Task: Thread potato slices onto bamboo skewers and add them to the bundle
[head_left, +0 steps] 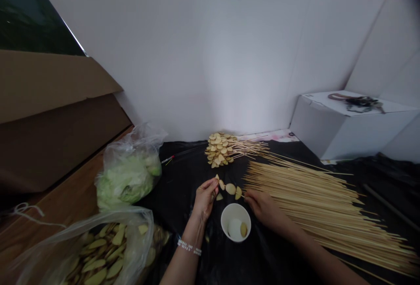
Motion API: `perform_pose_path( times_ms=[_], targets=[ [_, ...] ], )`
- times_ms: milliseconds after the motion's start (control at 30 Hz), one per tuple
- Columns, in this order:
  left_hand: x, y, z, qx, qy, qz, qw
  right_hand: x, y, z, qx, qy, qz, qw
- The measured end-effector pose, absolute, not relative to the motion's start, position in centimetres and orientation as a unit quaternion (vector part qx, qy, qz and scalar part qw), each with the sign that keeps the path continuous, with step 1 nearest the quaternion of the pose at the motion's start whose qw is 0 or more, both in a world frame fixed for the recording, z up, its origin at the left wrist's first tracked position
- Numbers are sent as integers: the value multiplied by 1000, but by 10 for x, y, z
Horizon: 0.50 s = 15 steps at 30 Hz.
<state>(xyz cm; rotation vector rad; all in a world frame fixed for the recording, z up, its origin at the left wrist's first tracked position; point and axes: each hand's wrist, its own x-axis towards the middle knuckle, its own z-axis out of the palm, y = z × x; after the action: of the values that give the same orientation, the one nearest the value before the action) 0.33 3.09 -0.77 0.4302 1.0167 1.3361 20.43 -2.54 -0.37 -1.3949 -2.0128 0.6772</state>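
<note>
My left hand (205,195) is closed in a pinch on a potato slice at the end of a skewer. My right hand (262,206) is closed on the other end of that skewer (230,188), which carries several potato slices between my hands. Just below them a small white cup (235,223) holds one slice. A pile of finished potato skewers (220,148) lies farther back on the black sheet. A broad spread of bare bamboo skewers (321,202) lies to the right of my right hand.
A clear bag of potato slices (101,254) sits at the lower left, with a bag of green cabbage (129,175) behind it. A cardboard box (49,114) stands on the left, a white box (348,123) at the right against the wall.
</note>
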Motion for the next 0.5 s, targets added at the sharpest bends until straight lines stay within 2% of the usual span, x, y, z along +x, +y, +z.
perform_pose_path(
  times_ms=[267,500],
  targets=[
    [3,30,-10,211,448,574,652,209,-19,-5,-520,-739,312,295],
    [4,31,-8,171,425,599,657,207,-19,-9,-515,-721,322,334]
  ],
)
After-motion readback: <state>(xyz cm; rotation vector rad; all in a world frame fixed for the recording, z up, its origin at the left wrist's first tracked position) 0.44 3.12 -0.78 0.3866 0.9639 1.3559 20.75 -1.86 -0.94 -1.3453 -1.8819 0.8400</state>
